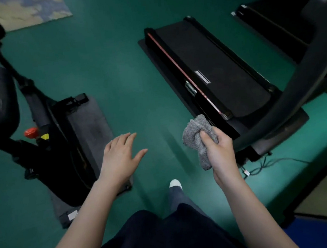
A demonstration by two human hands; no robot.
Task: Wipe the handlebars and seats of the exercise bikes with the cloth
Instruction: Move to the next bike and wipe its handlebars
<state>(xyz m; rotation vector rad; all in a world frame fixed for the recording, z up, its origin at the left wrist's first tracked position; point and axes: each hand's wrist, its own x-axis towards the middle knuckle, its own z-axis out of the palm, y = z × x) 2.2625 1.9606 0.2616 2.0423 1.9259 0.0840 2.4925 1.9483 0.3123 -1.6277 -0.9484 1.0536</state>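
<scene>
cloth (198, 138) — grey, fluffy, bunched — gripped by right hand (220, 150) | left hand (120, 158) — fingers spread, nothing held | exercise bike (38, 120) — black, tubular

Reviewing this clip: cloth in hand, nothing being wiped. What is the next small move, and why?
Probably swing the right hand with the bunched grey cloth leftwards to the bike's black handlebar. The cloth hangs over bare green floor, touching no bike part; the left hand is open and empty, and that handlebar looks like the nearest bike surface.

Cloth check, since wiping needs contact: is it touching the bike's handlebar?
No, the cloth is bunched in the right hand, away from the handlebar.
</scene>
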